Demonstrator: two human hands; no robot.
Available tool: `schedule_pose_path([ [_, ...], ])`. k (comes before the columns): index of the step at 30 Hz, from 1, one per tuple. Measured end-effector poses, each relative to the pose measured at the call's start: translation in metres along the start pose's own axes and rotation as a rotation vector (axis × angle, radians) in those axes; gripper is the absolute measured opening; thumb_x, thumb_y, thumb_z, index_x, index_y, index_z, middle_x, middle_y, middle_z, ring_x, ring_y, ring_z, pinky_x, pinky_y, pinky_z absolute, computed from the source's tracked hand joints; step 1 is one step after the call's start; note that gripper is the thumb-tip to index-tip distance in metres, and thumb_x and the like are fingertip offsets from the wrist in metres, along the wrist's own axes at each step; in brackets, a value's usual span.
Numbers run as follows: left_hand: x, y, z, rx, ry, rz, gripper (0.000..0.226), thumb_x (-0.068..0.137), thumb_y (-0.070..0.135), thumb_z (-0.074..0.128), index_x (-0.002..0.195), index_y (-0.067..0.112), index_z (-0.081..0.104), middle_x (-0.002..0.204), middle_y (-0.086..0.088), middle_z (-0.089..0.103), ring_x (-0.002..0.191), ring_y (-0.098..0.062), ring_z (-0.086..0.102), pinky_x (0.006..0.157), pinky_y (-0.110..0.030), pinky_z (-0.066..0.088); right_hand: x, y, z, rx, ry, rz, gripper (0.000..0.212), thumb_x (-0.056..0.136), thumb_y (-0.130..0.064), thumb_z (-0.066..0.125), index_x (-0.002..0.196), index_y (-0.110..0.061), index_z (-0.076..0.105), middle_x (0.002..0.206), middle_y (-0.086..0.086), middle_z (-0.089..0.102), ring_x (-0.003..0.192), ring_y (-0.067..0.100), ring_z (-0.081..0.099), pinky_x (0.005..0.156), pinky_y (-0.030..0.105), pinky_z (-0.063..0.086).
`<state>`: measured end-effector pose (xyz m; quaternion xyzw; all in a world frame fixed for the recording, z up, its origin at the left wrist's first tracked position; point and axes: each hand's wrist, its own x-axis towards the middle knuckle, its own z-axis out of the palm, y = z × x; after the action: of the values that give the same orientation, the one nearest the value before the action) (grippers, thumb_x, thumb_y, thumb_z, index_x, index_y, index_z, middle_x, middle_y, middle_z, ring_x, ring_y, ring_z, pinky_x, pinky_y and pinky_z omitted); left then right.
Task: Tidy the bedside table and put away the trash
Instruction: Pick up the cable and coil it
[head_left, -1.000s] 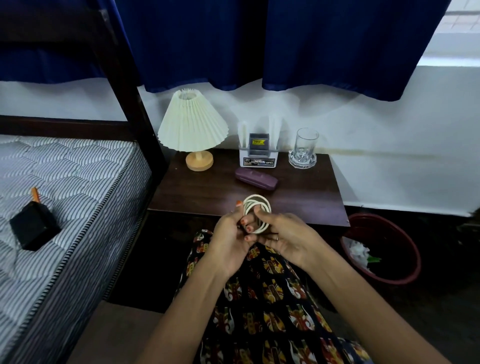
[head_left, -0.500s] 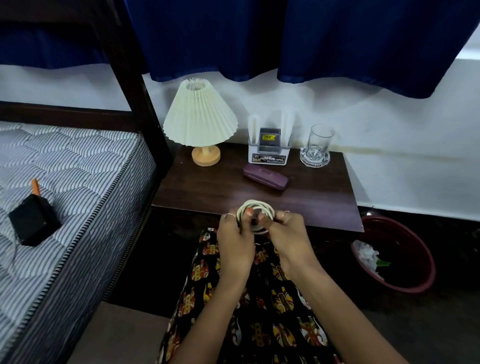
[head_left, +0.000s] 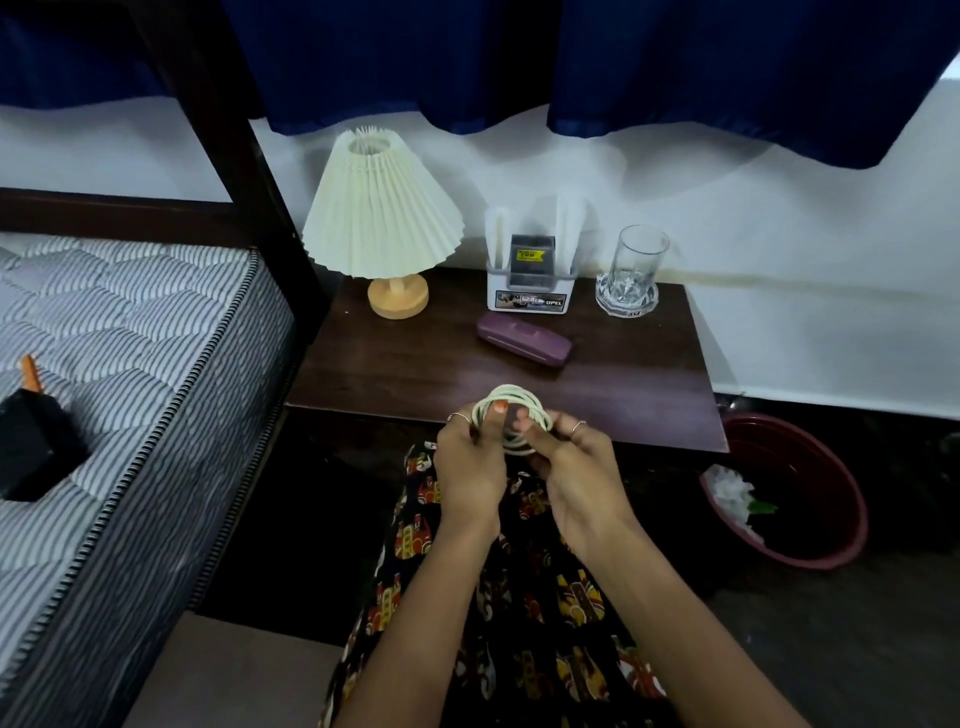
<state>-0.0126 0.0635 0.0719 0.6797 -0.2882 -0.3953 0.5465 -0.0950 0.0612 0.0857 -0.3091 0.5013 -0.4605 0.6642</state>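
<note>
Both hands meet just above the near edge of the counter (head_left: 405, 374), working a coiled white cable (head_left: 511, 400). The left hand (head_left: 470, 470) pinches the left side of the coil, thumb laid across the loops; the right hand (head_left: 574, 467) has its fingers curled round the right side, thumb pressing into the middle. The coil stands roughly upright between them, its top arc clear of the fingers, not resting on the counter.

The step in hand looks like winding or securing the cable into a neat bundle. Whether a loose end remains I cannot tell, as the fingers hide the lower loops.

Beyond the hands lies a purple case (head_left: 524, 340); further back stand a white holder (head_left: 530, 280), a glass (head_left: 636, 257) on a clear coaster to the right, and a pleated lamp (head_left: 382, 208) to the left. A red bin (head_left: 831, 467) with white scraps in it sits on the floor, lower right of the right hand.

Next, the bundle probably needs to be kept tight while one hand lets go and the other sets it flat on the counter, or it may spring apart
</note>
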Motion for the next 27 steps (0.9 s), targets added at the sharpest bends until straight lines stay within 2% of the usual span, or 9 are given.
schedule_pose_path([
  [3,0.002,-0.004,0.006,0.023,-0.003,-0.009,0.016,0.092,0.026,0.058,0.087,0.017,0.07,0.088,-0.006,0.072,0.087,-0.022,0.068,0.086,-0.045,0.054,0.001,0.003,-0.006,0.058,-0.014,0.012,0.015,0.089,-0.007,0.058,0.098,-0.003,0.071,0.097,0.01,0.074,0.093,0.017,0.068,0.087,0.029,0.053],
  [6,0.002,-0.008,0.011,-0.027,-0.038,-0.008,0.017,0.091,0.024,0.06,0.079,0.024,0.071,0.084,-0.005,0.073,0.084,-0.022,0.069,0.084,-0.047,0.055,0.006,0.002,-0.013,0.115,-0.011,0.063,0.016,0.09,-0.005,0.057,0.099,0.0,0.069,0.095,0.01,0.074,0.089,0.015,0.069,0.081,0.027,0.055],
  [11,0.006,-0.017,0.016,0.039,-0.024,-0.031,0.027,0.092,0.033,0.057,0.086,0.009,0.068,0.083,-0.009,0.072,0.082,-0.027,0.069,0.078,-0.048,0.056,0.021,-0.005,-0.024,-0.092,-0.028,0.102,0.011,0.088,-0.005,0.061,0.087,-0.005,0.072,0.084,0.007,0.075,0.081,0.013,0.071,0.077,0.028,0.053],
  [13,0.008,-0.017,0.021,0.08,-0.021,0.006,0.029,0.093,0.032,0.056,0.085,0.006,0.067,0.082,-0.01,0.071,0.081,-0.027,0.067,0.075,-0.043,0.055,0.028,-0.005,-0.027,-0.174,0.003,0.079,0.013,0.088,-0.006,0.061,0.087,-0.006,0.073,0.086,0.009,0.075,0.084,0.017,0.071,0.082,0.034,0.055],
  [15,0.008,-0.015,0.025,0.133,-0.043,0.055,0.028,0.094,0.029,0.054,0.085,0.005,0.065,0.078,-0.005,0.068,0.075,-0.018,0.064,0.069,-0.034,0.051,0.036,-0.005,-0.03,-0.232,0.035,0.063,0.013,0.089,-0.008,0.061,0.086,-0.007,0.074,0.087,0.01,0.076,0.087,0.021,0.071,0.089,0.041,0.055],
  [18,0.01,-0.014,0.032,0.155,-0.071,0.132,0.025,0.095,0.029,0.051,0.09,0.008,0.065,0.078,0.004,0.065,0.072,-0.006,0.061,0.065,-0.024,0.048,0.044,-0.004,-0.034,-0.325,0.108,0.01,0.012,0.088,-0.013,0.062,0.089,-0.01,0.074,0.087,0.006,0.076,0.088,0.019,0.072,0.089,0.045,0.055],
  [20,0.013,-0.013,0.037,0.164,-0.038,0.164,0.026,0.095,0.029,0.052,0.095,0.006,0.065,0.079,0.006,0.064,0.072,-0.003,0.059,0.066,-0.02,0.047,0.046,-0.002,-0.033,-0.35,0.161,-0.05,0.012,0.087,-0.016,0.063,0.091,-0.013,0.074,0.086,0.003,0.076,0.086,0.016,0.072,0.087,0.043,0.057],
  [24,0.017,-0.011,0.046,0.186,-0.017,0.208,0.023,0.094,0.029,0.053,0.099,0.011,0.067,0.086,0.004,0.067,0.082,-0.01,0.063,0.077,-0.026,0.049,0.048,0.003,-0.032,-0.294,0.229,-0.081,0.01,0.088,-0.018,0.063,0.09,-0.015,0.072,0.085,0.001,0.076,0.085,0.014,0.072,0.085,0.043,0.057],
  [27,0.02,-0.011,0.05,0.194,-0.002,0.152,0.022,0.095,0.03,0.053,0.097,0.012,0.066,0.083,0.005,0.065,0.081,-0.012,0.063,0.077,-0.027,0.049,0.049,0.003,-0.031,-0.236,0.213,-0.091,0.013,0.09,-0.016,0.061,0.097,-0.015,0.072,0.088,-0.001,0.075,0.087,0.009,0.071,0.085,0.031,0.056],
])
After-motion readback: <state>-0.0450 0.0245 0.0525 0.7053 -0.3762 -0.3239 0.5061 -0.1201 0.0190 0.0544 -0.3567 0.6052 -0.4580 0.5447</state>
